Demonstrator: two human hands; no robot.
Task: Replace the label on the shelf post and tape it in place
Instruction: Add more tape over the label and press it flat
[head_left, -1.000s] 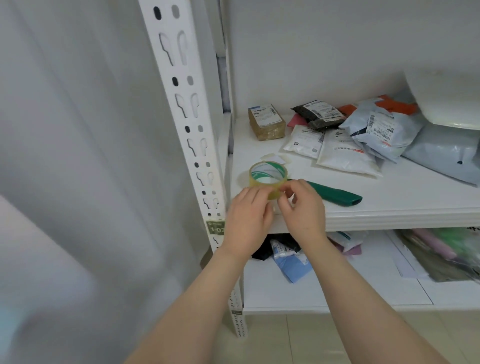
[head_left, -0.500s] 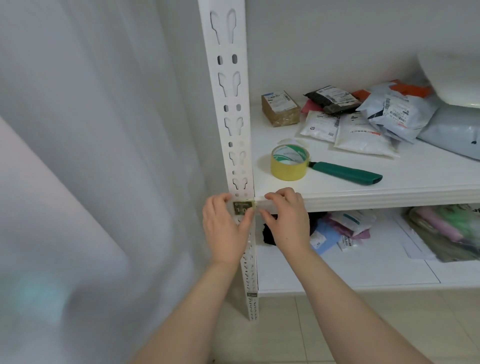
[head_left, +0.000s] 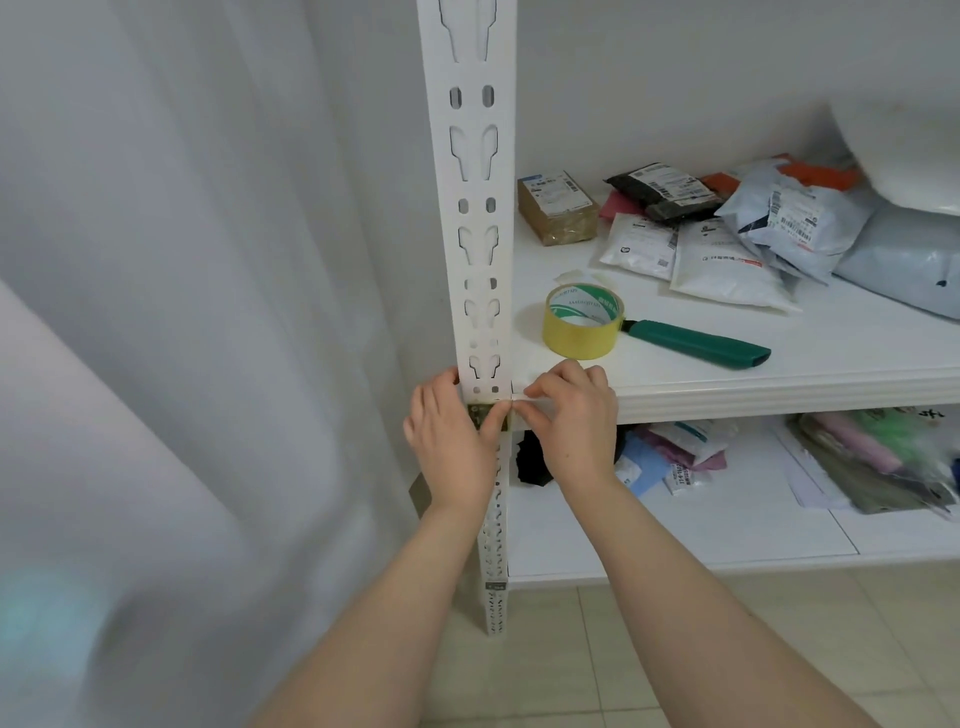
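Observation:
A white slotted shelf post (head_left: 475, 218) stands upright in the middle. A small olive-green label (head_left: 476, 414) sits on it at the level of the shelf edge. My left hand (head_left: 449, 441) wraps the post from the left, its thumb pressing across the label. My right hand (head_left: 574, 415) pinches a strip of clear tape (head_left: 535, 399) that runs from the label onto the shelf's front edge. The yellow tape roll (head_left: 582, 321) stands on the shelf just above my right hand.
A green-handled cutter (head_left: 698, 344) lies beside the roll. Several mail parcels (head_left: 727, 239) and a brown box (head_left: 557, 208) fill the back of the white shelf (head_left: 779, 387). More packets lie on the lower shelf (head_left: 675, 540). A white curtain (head_left: 182, 312) hangs left.
My hands left the tape roll on the shelf and came down to the post. They now press a tape strip over the label, my left thumb farther across it than before.

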